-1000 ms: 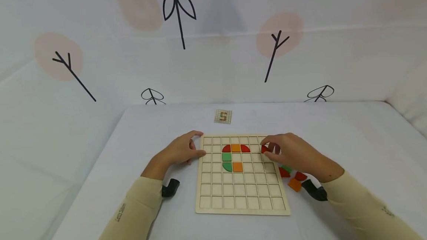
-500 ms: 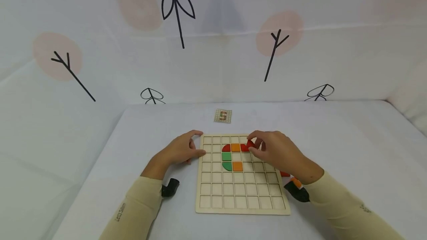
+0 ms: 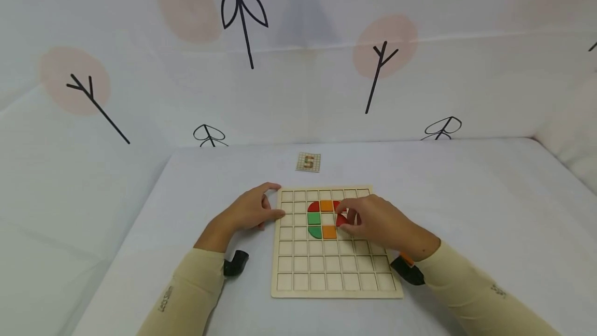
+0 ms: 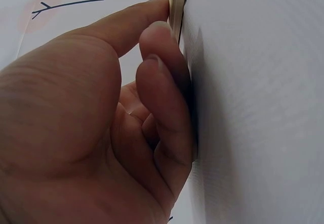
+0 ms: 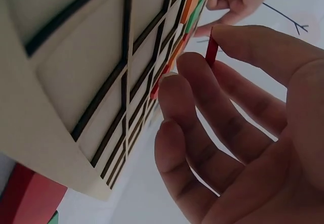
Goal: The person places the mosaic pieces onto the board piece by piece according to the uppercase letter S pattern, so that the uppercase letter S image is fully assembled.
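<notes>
A pale wooden grid board (image 3: 333, 279) lies on the table. My left hand (image 3: 249, 210) touches its left edge, thumb at the side and index finger by the top corner; in the left wrist view the other fingers are bent in. Between thumb and fingers, my right hand (image 3: 375, 222) pinches a red quarter-round tile (image 5: 211, 51) over the board, right of the middle. In the grid sit a red quarter-round tile (image 3: 313, 207), an orange square tile (image 3: 326, 206), another red tile partly behind my fingers, a green square (image 3: 314, 218), a green quarter-round (image 3: 314, 232) and an orange square (image 3: 329, 232).
A small card (image 3: 308, 162) with an S pattern on a grid lies behind the board. Loose tiles lie to the board's right, mostly hidden by my right arm; an orange one (image 3: 407, 259) peeks out. A red piece (image 5: 31, 198) shows beside the board's edge in the right wrist view.
My right hand has carried the red quarter-round tile leftward across the board, then slightly nearer, to just below the top row of tiles. The left hand has stayed at the board's edge.
</notes>
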Tool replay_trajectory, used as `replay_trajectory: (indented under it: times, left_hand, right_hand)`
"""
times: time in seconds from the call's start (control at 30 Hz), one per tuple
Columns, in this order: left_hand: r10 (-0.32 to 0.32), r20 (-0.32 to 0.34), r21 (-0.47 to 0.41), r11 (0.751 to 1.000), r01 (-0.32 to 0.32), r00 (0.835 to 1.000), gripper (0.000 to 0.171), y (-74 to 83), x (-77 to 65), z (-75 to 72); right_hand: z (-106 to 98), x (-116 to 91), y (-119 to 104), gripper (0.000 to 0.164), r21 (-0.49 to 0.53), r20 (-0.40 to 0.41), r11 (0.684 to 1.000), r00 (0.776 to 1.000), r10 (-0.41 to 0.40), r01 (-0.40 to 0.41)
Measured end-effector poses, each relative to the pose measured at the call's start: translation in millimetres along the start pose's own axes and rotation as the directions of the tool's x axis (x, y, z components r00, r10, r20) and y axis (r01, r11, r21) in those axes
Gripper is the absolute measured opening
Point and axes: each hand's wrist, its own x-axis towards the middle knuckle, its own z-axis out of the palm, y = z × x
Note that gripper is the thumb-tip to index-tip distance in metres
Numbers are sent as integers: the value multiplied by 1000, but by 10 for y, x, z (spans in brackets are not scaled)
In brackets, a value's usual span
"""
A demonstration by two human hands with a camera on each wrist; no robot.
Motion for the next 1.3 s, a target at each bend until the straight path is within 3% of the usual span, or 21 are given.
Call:
replay_trajectory:
  times: [0.2,0.47,1.3]
  left_hand:
    - [2,-4,-1,1000,-2,1000,71,18,-5,-1]
    - [3,-5,-2,1000,-3,1000,71,15,-9,-10]
    - [6,-10,-10,1000,-7,1000,71,-3,-8,4]
  right_hand:
    - [8,-9,1,23,7,39,1000,999,19,-19]
    - [20,-8,2,19,-7,60,1000,998,-16,16]
    - [55,17,25,18,10,89,1000,996,-26,25]
